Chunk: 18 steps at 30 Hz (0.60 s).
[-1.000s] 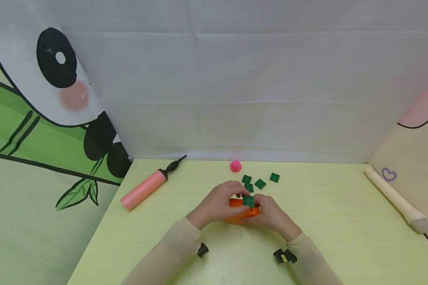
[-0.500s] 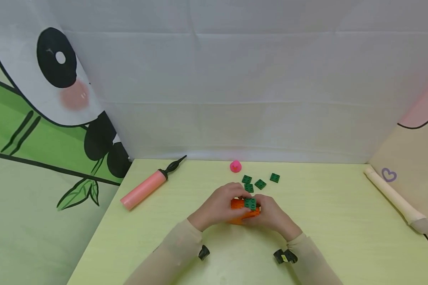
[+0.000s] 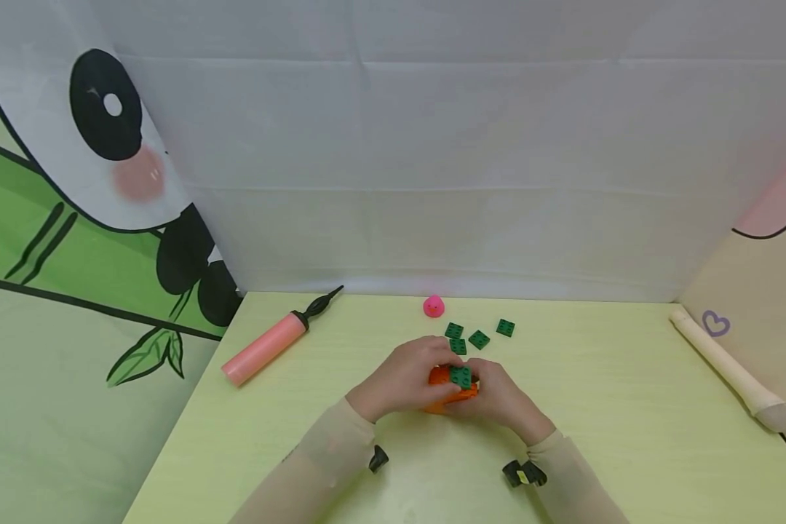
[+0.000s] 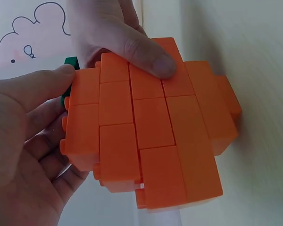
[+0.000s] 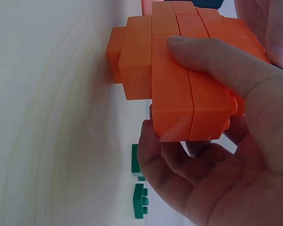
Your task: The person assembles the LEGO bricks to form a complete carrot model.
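An orange build of toy bricks (image 4: pixel 155 122), stepped at its edges, stands on the table between the two hands. My right hand (image 3: pixel 498 397) grips it, the thumb lying across its near face and the fingers curled behind. At the top of the build is a green toy brick (image 3: pixel 461 376), its studs facing up. My left hand (image 3: pixel 406 375) pinches this green brick, with the thumb (image 4: pixel 47 82) on its near side. In the left wrist view most of the green brick is hidden, so how firmly it is seated cannot be told.
Several loose green bricks (image 3: pixel 479 340) lie just beyond the hands. Behind them sits a small pink duck (image 3: pixel 434 306). A pink hand pump (image 3: pixel 265 349) lies at the left of the table. Toward the right edge is a long cream-coloured roll (image 3: pixel 727 364).
With the green brick, my left hand has moved slightly down and right against the top of the orange build. My right hand keeps its grip in about the same place.
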Tool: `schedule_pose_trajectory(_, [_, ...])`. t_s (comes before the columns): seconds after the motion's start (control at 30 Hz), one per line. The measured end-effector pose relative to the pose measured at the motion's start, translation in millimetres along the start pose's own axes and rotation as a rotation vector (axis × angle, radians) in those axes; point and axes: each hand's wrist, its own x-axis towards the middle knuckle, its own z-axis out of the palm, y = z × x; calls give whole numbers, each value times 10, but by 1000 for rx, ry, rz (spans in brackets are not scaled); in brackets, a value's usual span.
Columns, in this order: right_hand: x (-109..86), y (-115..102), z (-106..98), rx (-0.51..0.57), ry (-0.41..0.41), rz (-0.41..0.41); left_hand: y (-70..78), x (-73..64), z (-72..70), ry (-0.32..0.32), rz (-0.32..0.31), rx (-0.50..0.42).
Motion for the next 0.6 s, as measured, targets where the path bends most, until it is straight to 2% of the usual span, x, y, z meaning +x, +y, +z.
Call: schedule_pose_trajectory(0.6, [8, -7, 9, 3, -5, 12, -16, -5, -33, -23, -38, -80])
